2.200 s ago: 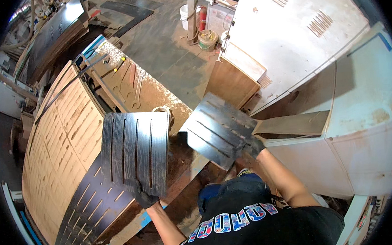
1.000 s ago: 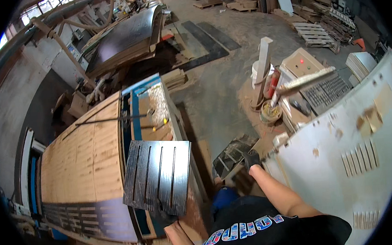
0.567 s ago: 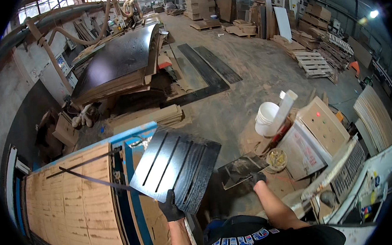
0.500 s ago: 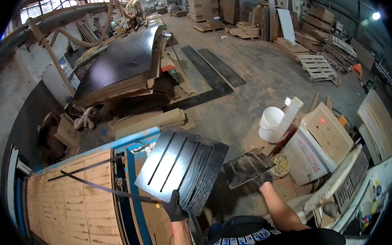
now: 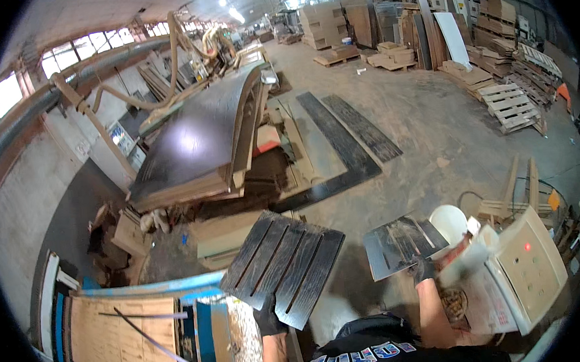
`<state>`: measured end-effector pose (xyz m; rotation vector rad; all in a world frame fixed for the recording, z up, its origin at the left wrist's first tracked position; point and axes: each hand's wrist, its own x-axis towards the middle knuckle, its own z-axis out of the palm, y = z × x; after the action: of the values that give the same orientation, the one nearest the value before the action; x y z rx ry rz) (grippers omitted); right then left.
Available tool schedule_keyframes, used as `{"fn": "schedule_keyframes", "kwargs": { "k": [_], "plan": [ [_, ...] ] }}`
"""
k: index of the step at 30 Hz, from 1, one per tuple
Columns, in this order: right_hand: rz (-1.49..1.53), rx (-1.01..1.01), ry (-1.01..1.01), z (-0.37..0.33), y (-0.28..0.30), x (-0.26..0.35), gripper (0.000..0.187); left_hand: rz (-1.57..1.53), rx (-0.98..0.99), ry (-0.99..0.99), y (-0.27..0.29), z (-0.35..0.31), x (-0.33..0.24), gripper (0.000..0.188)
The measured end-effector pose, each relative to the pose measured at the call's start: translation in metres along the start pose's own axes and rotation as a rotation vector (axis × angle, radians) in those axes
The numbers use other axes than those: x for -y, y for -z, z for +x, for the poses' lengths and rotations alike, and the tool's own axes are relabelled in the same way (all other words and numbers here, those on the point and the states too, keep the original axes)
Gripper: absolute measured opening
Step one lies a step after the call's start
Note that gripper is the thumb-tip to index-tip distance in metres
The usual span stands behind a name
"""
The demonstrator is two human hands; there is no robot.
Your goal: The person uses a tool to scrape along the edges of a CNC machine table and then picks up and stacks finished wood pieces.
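My left hand [image 5: 270,317], in a dark glove, is closed on the near edge of a black wood-grain panel [image 5: 285,264] with several long parallel slots. The panel is held tilted in the air, right of the machine bed. Farther right, my gloved right hand [image 5: 423,270] grips the lower edge of a smaller dark slotted panel [image 5: 400,244], raised in front of a white bucket [image 5: 448,223]. The two panels are apart. My fingers are partly hidden behind the panels.
At left is a blue-framed machine bed [image 5: 123,330] with thin dark strips [image 5: 150,339] across it. Ahead stands a stack of large dark sheets [image 5: 191,137]; long black boards [image 5: 340,138] lie on the floor. A beige control box [image 5: 531,269] stands close at right.
My view has shifted. The left panel has turned, losing its bright glare. The right-hand panel has been lifted and now overlaps the bucket. Both hands keep their hold.
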<state>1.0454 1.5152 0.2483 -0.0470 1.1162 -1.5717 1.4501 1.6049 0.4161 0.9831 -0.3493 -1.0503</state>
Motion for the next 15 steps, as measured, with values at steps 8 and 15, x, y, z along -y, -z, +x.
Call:
{"fn": "schedule_keyframes", "kwargs": {
  "k": [8,15],
  "plan": [
    [-0.028,0.035,-0.013,0.147,-0.132,0.093,0.029,0.053,0.051,0.032,-0.101,0.090,0.036,0.043],
    [0.226,0.187,-0.085,0.316,-0.080,0.146,0.022,-0.079,0.146,0.263,-0.149,0.241,0.128,0.046]
  ]
}}
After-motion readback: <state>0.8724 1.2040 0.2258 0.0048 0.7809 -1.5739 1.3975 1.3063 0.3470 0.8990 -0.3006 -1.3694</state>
